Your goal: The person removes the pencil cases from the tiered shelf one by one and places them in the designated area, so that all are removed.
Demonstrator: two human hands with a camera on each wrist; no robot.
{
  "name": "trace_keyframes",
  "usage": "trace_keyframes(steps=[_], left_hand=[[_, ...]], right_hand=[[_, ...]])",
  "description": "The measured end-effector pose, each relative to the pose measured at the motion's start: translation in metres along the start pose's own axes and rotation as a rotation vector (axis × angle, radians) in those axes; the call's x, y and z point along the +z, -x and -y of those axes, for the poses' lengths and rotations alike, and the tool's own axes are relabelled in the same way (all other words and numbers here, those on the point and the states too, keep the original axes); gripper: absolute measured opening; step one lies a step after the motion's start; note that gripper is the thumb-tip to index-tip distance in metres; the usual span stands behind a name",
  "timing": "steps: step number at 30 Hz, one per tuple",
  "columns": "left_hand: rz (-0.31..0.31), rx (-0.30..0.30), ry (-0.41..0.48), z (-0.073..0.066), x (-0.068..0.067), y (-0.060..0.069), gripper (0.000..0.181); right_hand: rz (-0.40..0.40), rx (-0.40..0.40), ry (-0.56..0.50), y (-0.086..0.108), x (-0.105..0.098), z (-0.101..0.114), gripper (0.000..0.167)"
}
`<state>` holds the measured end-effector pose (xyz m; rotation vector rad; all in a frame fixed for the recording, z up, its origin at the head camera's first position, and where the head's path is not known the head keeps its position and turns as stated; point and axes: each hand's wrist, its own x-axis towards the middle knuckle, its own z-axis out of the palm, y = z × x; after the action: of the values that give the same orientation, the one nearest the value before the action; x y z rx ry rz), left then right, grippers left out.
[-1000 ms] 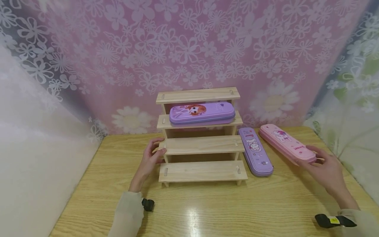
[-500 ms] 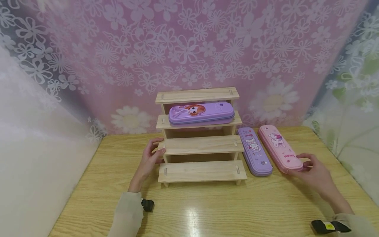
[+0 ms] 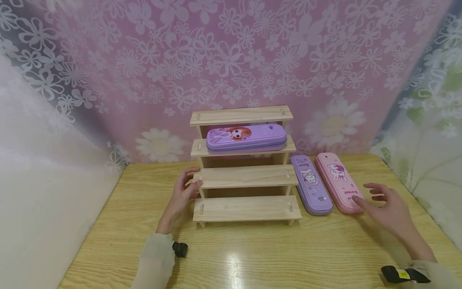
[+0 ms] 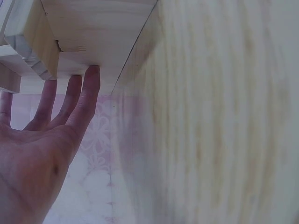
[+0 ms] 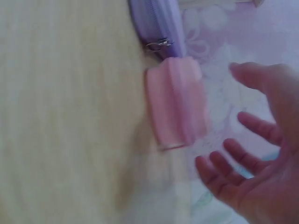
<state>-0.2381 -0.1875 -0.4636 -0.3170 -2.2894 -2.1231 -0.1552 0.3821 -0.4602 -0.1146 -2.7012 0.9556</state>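
Now released: one pink case point(image 3: 339, 182), right of centre in the head view, flat on the table point(image 3: 223, 249), just beside one lavender case point(image 3: 311, 182). Half a second earlier I see the right hand point(image 3: 391, 210) gripping its near end; at present that hand, lower right, holds nothing, thumb and fingers spread wide and apart from it in the right wrist view. Meaning, by my judgement: both cases rest roughly parallel, placement settled. Unchanged: left hand point(image 3: 185, 190), left of centre, fingers extended against the wooden rack point(image 3: 245, 208); one glossy purple case point(image 3: 249, 137), upper middle, on its second-highest board.
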Motion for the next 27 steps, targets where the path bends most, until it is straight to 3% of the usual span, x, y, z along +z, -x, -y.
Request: trace_keyframes(steps=[4,9,15,27], left_hand=[[0.006,0.006,-0.012,-0.001,-0.001,0.001,0.047],[0.007,0.005,-0.013,-0.002,-0.001,0.001,0.047],[0.004,0.004,0.006,-0.004,0.001,0.001,0.050],[0.006,0.010,-0.002,-0.002,0.001,0.001,0.047]], right_hand=[[-0.107,-0.068,-0.113,-0.006,-0.002,0.017,0.051],[-0.156,-0.196,-0.203,-0.018,0.004,0.050,0.049],[-0.166,-0.333,-0.231,-0.034,0.014,0.088,0.051],[-0.140,-0.520,-0.296,-0.064,0.031,0.151,0.057]])
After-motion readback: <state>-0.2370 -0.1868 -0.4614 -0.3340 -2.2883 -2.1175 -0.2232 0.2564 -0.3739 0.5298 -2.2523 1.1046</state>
